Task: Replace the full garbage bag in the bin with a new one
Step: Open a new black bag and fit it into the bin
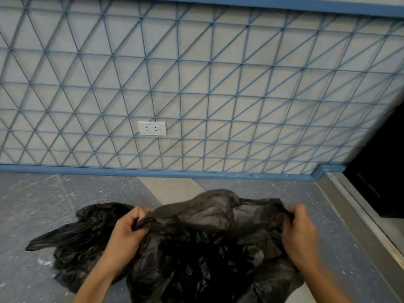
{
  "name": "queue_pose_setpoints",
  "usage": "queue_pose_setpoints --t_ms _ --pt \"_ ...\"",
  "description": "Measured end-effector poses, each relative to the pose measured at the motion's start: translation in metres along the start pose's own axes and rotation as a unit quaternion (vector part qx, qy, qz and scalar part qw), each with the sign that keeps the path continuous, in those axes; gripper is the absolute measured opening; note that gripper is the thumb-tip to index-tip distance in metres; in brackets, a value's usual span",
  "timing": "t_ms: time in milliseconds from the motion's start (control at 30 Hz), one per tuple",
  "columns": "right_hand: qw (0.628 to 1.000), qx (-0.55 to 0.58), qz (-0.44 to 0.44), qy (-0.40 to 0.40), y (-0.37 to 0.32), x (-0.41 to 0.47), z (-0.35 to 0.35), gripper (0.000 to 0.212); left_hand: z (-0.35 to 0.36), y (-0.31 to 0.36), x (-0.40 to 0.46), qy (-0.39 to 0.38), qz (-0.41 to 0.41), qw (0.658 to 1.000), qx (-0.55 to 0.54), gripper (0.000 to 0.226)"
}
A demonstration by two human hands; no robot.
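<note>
Both the left hand (pixel 129 228) and right hand (pixel 299 228) had fingers pinching a black bag (pixel 196 241) stretched apart; no bin was visible, so fitting evidently remained.

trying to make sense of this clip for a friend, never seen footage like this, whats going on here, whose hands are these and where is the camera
There is no machine here: these are a person's two bare hands, filmed by one wide-angle camera worn on the person's head, looking forward and down. That is why the arms come in from the bottom edge and the wall looks bent.

The left hand and the right hand each pinch the edge of a thin black garbage bag and pull it apart between them, as if opening its mouth. More crumpled black plastic lies lower down and to the left, on the speckled grey floor; whether it is a second bag I cannot tell.

Behind stands a pale wall with a blue line pattern and a white double socket. A dark doorway is on the right. No bin shows in this picture.
</note>
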State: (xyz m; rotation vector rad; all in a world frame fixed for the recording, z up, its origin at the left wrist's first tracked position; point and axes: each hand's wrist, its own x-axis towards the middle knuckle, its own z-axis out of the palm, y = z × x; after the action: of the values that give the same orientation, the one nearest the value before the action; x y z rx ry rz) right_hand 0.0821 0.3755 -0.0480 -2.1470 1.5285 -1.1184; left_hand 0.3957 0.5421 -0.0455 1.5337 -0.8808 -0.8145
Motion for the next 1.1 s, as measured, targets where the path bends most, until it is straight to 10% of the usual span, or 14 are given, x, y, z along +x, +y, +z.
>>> queue_pose_setpoints --t_ms 133,300,400,467,700,1100 --pt "0.928 -0.217 0.016 -0.303 0.021 -0.011 0.021 0.033 -0.003 -0.04 -0.006 -0.048 -0.059 0.977 0.202 0.025" --pt "0.976 -0.144 0.055 -0.153 -0.028 -0.021 -0.001 0.044 0.001 -0.036 0.009 0.081 -0.146 0.984 0.069 0.026" --pt "0.985 -0.086 -0.067 -0.134 -0.08 -0.048 0.009 0.039 0.013 -0.022 0.025 -0.048 -0.196 0.971 0.131 0.033" --pt "0.973 -0.063 -0.141 -0.171 -0.096 -0.064 0.029 0.032 0.018 -0.024 0.036 -0.105 -0.213 0.954 0.183 0.031" --pt "0.847 -0.283 -0.138 -0.429 -0.051 -0.1 0.094 0.069 0.015 -0.062 0.051 0.043 -0.168 0.955 0.24 0.023" --pt "0.841 -0.173 -0.041 -0.51 -0.115 -0.077 0.053 0.054 0.026 -0.036 0.08 0.188 -0.172 0.899 0.355 0.037"
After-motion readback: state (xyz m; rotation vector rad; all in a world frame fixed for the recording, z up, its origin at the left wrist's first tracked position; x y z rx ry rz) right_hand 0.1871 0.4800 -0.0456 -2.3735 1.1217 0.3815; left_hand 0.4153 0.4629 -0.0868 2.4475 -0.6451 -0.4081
